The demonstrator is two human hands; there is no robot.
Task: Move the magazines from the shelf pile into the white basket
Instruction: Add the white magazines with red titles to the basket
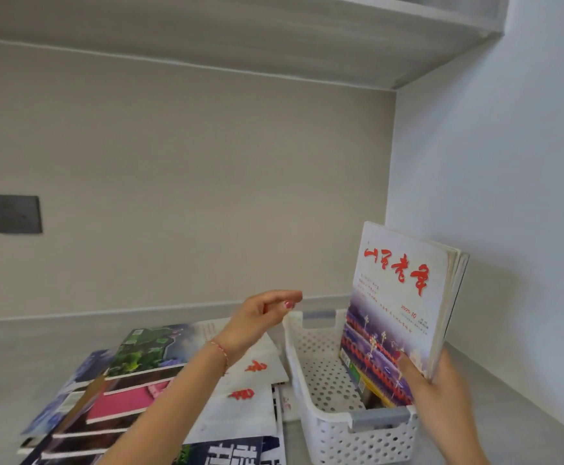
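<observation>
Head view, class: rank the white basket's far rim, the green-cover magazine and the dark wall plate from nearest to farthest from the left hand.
From the left hand:
1. White basket, far rim just to its right.
2. Green-cover magazine, lower left in the pile.
3. Dark wall plate, far left on the wall.

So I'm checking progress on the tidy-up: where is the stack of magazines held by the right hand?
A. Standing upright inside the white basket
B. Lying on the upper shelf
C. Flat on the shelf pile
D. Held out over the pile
A: the right hand steadies the magazines upright, their lower edge down inside the white basket.
</observation>
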